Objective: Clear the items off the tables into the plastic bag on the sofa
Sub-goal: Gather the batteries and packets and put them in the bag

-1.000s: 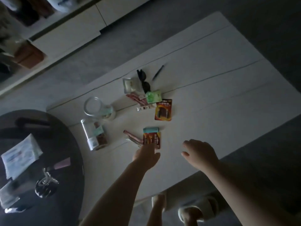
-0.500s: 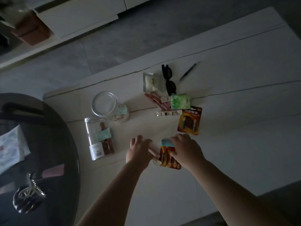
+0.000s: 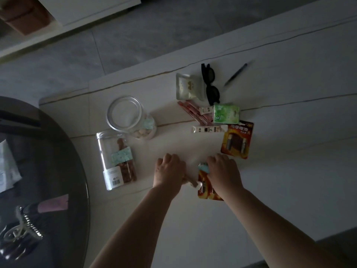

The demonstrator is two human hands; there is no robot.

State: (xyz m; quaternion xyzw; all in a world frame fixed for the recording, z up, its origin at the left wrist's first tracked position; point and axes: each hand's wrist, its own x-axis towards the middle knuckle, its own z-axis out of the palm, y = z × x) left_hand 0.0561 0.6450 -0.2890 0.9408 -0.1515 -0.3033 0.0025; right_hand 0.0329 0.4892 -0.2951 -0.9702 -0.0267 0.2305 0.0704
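Small items lie scattered on a white table (image 3: 289,151). My left hand (image 3: 169,171) curls over some thin stick sachets (image 3: 191,183), whose ends poke out beside the wrist. My right hand (image 3: 224,171) grips an orange battery pack (image 3: 204,190) and a small teal packet (image 3: 202,167) at its top edge. Farther back lie a second battery pack (image 3: 237,140), a white sachet (image 3: 206,129), red sticks (image 3: 193,113), a green tissue pack (image 3: 226,114), a pale pouch (image 3: 186,88), black sunglasses (image 3: 211,88) and a pen (image 3: 236,74). Neither the plastic bag nor the sofa is in view.
Two clear snack jars sit left of my hands, one upright (image 3: 127,115), one lying on its side (image 3: 116,159). A dark round glass table (image 3: 48,171) at the left holds a hair claw (image 3: 25,227), a pink item (image 3: 54,204) and a white packet (image 3: 7,171). Grey floor lies beyond.
Both hands reached forward to the nearest items and closed on them, the left over the sticks, the right over the battery pack. The camera moved closer to the table.
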